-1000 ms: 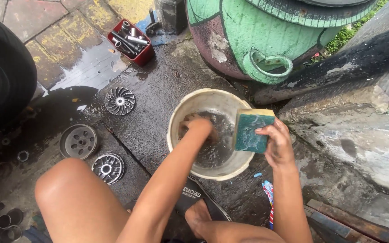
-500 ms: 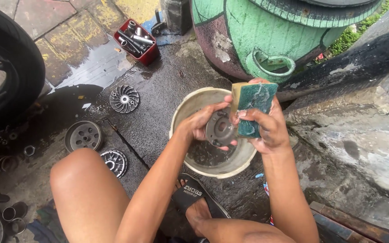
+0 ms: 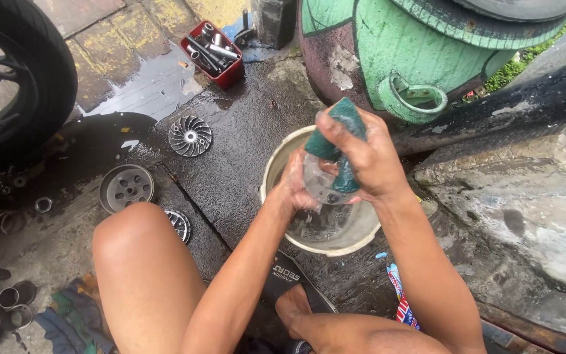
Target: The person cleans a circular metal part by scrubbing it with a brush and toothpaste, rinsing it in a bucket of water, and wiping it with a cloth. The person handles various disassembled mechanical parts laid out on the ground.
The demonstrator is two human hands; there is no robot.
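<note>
1. While it is held above the pale plastic basin (image 3: 276, 172), the round metal part (image 3: 322, 182) sits tilted on edge between both hands, its wet, shiny face turned roughly toward the camera; its exact shape is blurred.
2. The left hand (image 3: 294, 187) grips the part from the left side, fingers curled round its rim.
3. The right hand (image 3: 365, 157) is clenched on a green scouring sponge (image 3: 342, 141), whose long axis runs nearly upright, pressed against the part's right side.
4. The basin is round, smooth-walled and holds murky water; it stands on wet, dark, rough concrete.
5. On the ground to the left lie a finned metal disc (image 3: 190, 136) and a drum-shaped grey disc (image 3: 126, 188) with holes, well apart from the basin.
6. A red rectangular tray (image 3: 212, 52) of metal sockets sits farther up.
</note>
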